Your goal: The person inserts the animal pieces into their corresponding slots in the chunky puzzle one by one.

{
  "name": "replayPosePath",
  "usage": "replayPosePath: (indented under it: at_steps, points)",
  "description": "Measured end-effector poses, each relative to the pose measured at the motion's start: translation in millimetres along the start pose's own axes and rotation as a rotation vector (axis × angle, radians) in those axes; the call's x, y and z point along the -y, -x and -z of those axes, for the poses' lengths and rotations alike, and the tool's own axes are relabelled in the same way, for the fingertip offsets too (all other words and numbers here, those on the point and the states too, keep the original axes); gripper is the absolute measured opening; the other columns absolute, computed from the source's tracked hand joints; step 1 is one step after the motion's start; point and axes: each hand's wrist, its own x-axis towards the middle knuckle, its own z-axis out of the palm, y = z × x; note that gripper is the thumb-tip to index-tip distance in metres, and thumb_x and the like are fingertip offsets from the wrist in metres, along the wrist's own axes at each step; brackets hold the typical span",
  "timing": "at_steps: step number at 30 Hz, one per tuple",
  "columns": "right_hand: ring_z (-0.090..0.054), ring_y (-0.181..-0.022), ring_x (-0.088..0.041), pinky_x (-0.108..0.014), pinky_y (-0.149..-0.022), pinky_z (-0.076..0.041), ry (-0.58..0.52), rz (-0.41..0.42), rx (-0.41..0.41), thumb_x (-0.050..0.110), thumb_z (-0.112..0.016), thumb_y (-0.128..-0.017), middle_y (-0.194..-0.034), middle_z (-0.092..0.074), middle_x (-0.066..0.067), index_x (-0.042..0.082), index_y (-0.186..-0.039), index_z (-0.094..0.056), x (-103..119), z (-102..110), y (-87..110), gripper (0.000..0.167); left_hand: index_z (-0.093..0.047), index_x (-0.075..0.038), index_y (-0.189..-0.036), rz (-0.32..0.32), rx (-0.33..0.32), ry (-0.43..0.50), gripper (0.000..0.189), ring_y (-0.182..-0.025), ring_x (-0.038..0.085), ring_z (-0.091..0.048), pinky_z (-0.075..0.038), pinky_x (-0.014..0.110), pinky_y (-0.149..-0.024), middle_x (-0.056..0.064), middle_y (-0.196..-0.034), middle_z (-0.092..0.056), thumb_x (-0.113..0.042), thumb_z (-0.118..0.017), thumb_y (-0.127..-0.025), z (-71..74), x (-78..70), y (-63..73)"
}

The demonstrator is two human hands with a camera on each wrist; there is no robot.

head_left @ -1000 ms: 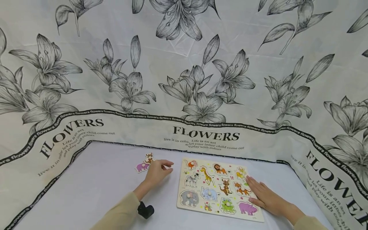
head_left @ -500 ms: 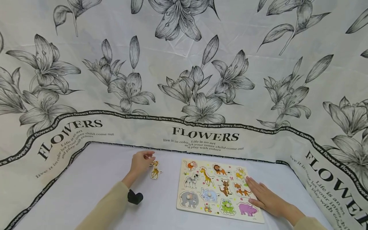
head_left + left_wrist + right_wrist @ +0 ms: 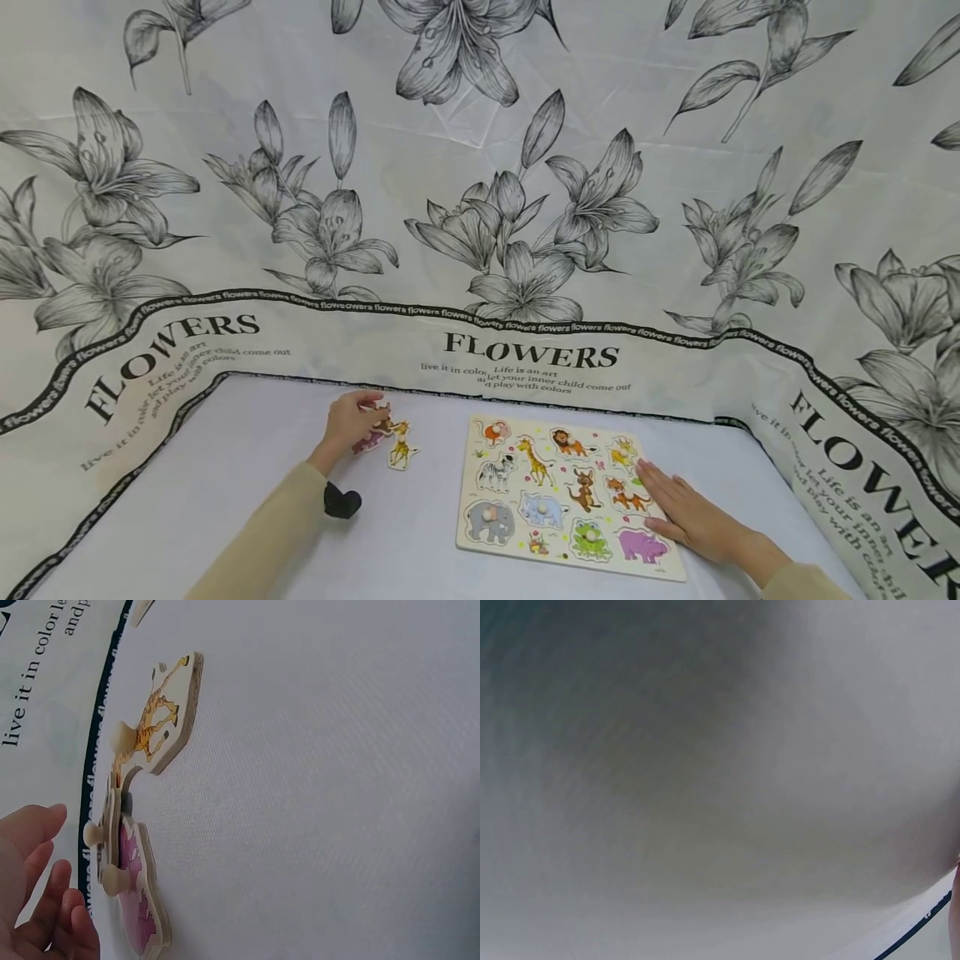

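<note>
My left hand (image 3: 347,425) hovers at several loose wooden animal puzzle pieces on the left, its fingers loosely bent. In the left wrist view, its fingers (image 3: 45,821) are apart from the knobs of a brown kangaroo piece (image 3: 109,844) and a purple hippo piece (image 3: 141,919). The kangaroo piece touches or overlaps the hippo piece. Just right of them lies a giraffe piece (image 3: 402,447), knob up. With straight fingers, my right hand (image 3: 693,517) rests on the right edge of the wooden peg puzzle board (image 3: 517,556). The right wrist view shows mostly blurred cloth.
On the board, knobs show on the elephant (image 3: 491,523), rhino (image 3: 542,510), frog (image 3: 591,540) and lion (image 3: 572,443). A black wrist camera (image 3: 342,502) sits below my left sleeve. Flower-printed cloth (image 3: 525,358) walls the white table at the back and sides.
My left hand has moved left and back from beside the board to the loose pieces, uncovering the giraffe piece. My right hand stays on the board's edge. The head view has shifted slightly.
</note>
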Motion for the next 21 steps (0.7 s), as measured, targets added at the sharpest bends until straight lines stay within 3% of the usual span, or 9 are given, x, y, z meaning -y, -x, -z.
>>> replayPosePath:
  at_steps: [5, 15, 21]
  points:
    - [0.012, -0.138, 0.018, -0.003, -0.105, 0.014, 0.002, 0.002, -0.005, 0.035, -0.052, -0.098, -0.151, -0.033, -0.026, -0.002, -0.149, -0.025, 1.1, 0.6, 0.2, 0.068, -0.067, 0.003, -0.113, 0.036, 0.021, 0.008, 0.033, -0.053, 0.007, -0.054, -0.045, 0.02, -0.048, 0.017, -0.095, -0.068, -0.012, -0.073, -0.083, -1.9, 4.7, -1.9]
    - [0.012, -0.137, 0.019, -0.002, -0.105, 0.014, -0.016, -0.007, 0.008, 0.036, -0.051, -0.098, -0.15, -0.033, -0.028, -0.001, -0.15, -0.024, -0.6, -1.9, 0.1, 0.069, -0.07, 0.002, -0.104, 0.061, 0.038, -0.056, 0.027, -0.074, 0.014, -0.062, -0.045, 0.021, -0.06, 0.015, -0.093, -0.072, -0.012, -0.075, -0.082, -8.8, 10.2, -3.6]
    - [0.013, -0.137, 0.019, -0.002, -0.104, 0.014, -0.012, -0.014, 0.011, 0.036, -0.051, -0.098, -0.149, -0.034, -0.03, -0.001, -0.15, -0.024, 0.1, -1.2, 0.3, 0.069, -0.073, 0.0, -0.1, 0.036, 0.033, -0.088, 0.024, -0.074, 0.015, -0.064, -0.048, 0.027, -0.067, 0.013, -0.09, -0.073, -0.013, -0.075, -0.081, -11.3, 8.3, -4.7]
